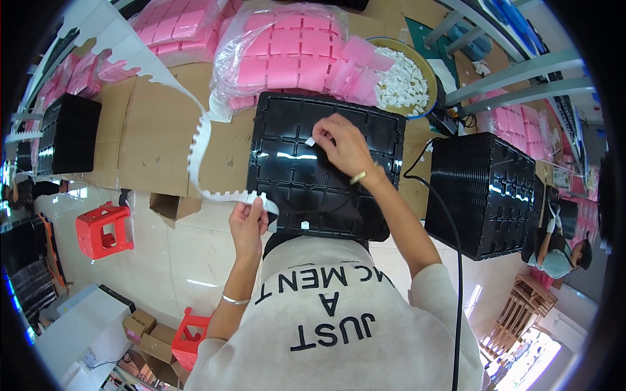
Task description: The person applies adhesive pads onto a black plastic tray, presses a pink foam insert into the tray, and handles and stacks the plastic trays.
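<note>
A black plastic tray (287,127) with moulded compartments lies in front of me, its near edge against my body. My left hand (247,225), with a bracelet on its wrist, pinches the end of a long white notched strip (201,146) at the tray's near left corner. That strip runs up and away past the far left. Over the tray's middle, my right hand (343,144) has thumb and fingers closed on a small white piece (310,141). Another small white piece (304,225) rests at the tray's near edge.
Plastic-wrapped pink foam pieces (287,52) lie beyond the tray, beside a round bowl (430,91) of white bits. Black trays are stacked at right (479,195) and far left (70,133). A black cable (450,215) hangs at my right. Red stools (104,229) stand on the floor.
</note>
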{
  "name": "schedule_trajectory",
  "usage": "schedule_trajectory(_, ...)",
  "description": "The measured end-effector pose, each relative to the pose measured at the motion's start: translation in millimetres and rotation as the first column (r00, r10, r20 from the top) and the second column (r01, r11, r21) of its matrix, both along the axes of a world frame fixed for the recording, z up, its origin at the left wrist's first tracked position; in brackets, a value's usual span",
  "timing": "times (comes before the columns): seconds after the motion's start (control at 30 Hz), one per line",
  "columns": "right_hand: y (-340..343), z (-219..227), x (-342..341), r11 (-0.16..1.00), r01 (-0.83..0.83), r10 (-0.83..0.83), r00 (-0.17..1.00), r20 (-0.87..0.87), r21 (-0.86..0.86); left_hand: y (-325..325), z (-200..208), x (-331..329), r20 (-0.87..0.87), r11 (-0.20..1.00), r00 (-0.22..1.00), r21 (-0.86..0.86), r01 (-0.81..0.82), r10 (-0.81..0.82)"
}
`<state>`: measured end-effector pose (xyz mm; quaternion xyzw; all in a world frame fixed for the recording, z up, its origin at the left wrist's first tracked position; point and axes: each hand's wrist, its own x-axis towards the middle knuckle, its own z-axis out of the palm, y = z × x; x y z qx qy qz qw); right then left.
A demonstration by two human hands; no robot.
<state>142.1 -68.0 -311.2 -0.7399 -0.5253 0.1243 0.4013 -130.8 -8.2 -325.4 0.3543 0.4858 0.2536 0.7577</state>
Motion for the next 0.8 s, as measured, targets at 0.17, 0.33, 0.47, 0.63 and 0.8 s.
schedule_trajectory(0.17, 34, -31, 39, 0.995, 0.054, -0.026, 0.957, 0.288, -0.088, -23, -2, -24, -0.129, 0.999, 0.992, -0.047, 0.010, -0.016)
schedule_trajectory(0.33, 49, -51, 56, 1.000, -0.008, 0.017, 0.922, 0.386, -0.025, -33, -4, -34, -0.111, 0.996, 0.994, -0.085, -0.024, 0.015)
schedule_trajectory(0.47, 53, -63, 59, 0.999, -0.037, 0.039, 0.882, 0.470, -0.014, -31, -5, -31, -0.083, 0.995, 0.996, -0.084, -0.043, 0.036)
schedule_trajectory(0.63, 55, -63, 58, 0.998, -0.054, 0.062, 0.867, 0.495, -0.030, -27, 6, -21, -0.084, 0.996, 0.996, -0.090, -0.018, 0.011)
schedule_trajectory(0.8, 43, -63, 48, 0.988, -0.133, 0.155, 0.858, 0.489, -0.079, -26, -1, -17, -0.051, 0.995, 0.997, -0.087, 0.058, -0.063)
